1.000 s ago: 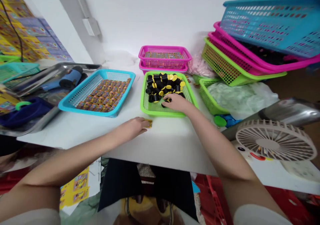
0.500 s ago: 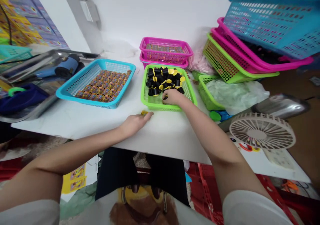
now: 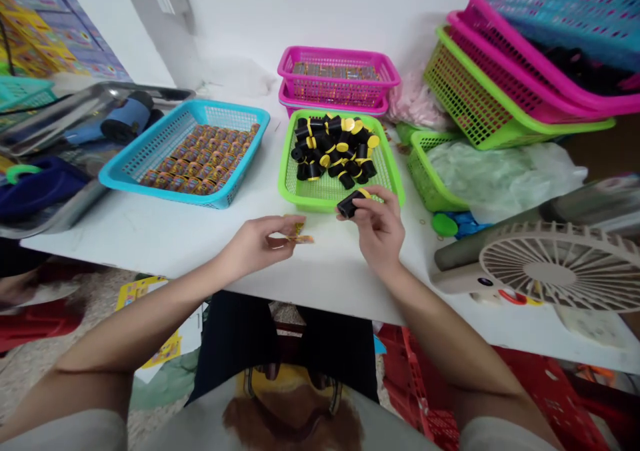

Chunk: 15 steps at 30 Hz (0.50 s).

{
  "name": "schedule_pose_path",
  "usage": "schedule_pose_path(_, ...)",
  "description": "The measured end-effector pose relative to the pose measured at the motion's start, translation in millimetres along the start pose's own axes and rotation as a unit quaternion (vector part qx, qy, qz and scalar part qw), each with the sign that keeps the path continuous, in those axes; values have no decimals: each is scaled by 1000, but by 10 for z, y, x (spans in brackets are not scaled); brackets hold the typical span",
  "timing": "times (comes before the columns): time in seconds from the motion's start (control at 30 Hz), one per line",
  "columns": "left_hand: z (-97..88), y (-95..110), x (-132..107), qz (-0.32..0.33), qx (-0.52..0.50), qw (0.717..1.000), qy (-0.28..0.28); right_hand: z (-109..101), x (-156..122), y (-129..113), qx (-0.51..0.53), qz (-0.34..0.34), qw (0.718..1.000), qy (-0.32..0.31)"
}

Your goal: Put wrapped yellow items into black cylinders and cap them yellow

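My right hand [image 3: 383, 231] grips a small black cylinder with a yellow end [image 3: 351, 203], held tilted just over the near edge of the green basket [image 3: 313, 201]. Inside that basket lies a heap of similar black and yellow cylinders [image 3: 334, 145]. Left of it, above the white table, my left hand [image 3: 263, 243] pinches a small, thin yellow printed sticker [image 3: 299, 231], partly hidden by the fingers. A gap separates the two hands. Farther left, a blue basket [image 3: 225, 194] holds rows of small cylinders wrapped in printed labels [image 3: 200, 157].
Two stacked pink baskets [image 3: 340, 55] stand against the wall. On the right are a green basket with plastic bags [image 3: 505, 177], a leaning stack of baskets [image 3: 520, 84] and a small fan [image 3: 550, 271]. Metal trays [image 3: 75, 124] with tools sit at the left.
My right hand has come out of the green basket toward me with a black cylinder. My left hand has lifted the sticker from near the table. The view has shifted slightly.
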<state>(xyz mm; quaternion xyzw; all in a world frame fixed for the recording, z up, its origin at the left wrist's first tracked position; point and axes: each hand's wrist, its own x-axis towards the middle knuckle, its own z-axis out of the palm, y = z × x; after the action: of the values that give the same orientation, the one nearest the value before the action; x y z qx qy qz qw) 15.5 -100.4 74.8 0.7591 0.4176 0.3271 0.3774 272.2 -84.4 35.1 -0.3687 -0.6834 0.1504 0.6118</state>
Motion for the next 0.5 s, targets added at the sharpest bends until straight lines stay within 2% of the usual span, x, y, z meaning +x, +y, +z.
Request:
schedule_pose_path(0.13,73,302,249,59,-87,993,-52,-48,38,-4,-3,-2,1000,29)
schedule_pose_path(0.2,154,356,425,36,-123,989,-71,-70,60,0,-15,2,999,45)
schedule_pose_path(0.33,360,233,645,-37,-165,981,-93,-85,89,7,-65,-5,995,75)
schedule_pose_path(0.5,464,-4,565,-40,-141,980,-134,-95,94,-20,-68,16,997,32)
